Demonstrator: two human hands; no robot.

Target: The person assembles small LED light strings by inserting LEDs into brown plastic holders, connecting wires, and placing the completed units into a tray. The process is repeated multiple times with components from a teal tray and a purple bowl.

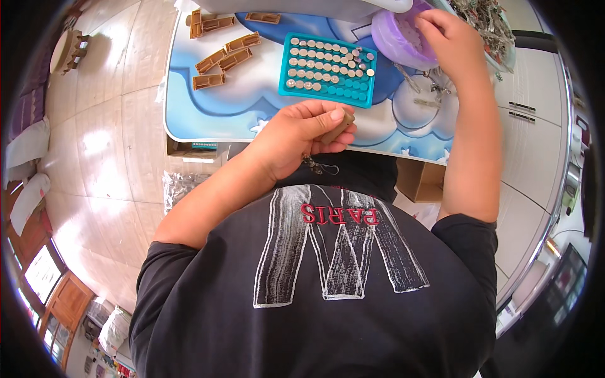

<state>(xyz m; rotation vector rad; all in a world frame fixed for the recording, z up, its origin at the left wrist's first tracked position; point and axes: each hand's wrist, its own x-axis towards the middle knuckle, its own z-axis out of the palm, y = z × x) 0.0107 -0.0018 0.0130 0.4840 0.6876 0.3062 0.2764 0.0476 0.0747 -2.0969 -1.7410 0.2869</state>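
My left hand [309,129] is closed around a small brown plastic part [341,128] in front of the table's near edge. A thin dark cord or wire with a loop [320,166] hangs below that hand. Over at the far right, my right hand [449,43] reaches to the purple round basket [384,39], fingertips pinched together over its inside. What they hold, if anything, is too small to make out. Between the hands and farther back lies a teal tray [283,80] with rows of small round silvery discs [319,55], like button cells; some front-right slots hold no disc.
Several open brown plastic cases [235,60] lie at the table's back left. Clear bags of small metallic parts [482,25] fill the far right corner, and loose wire-like pieces [430,94] lie near the basket. A grey bin [302,7] stands behind the tray.
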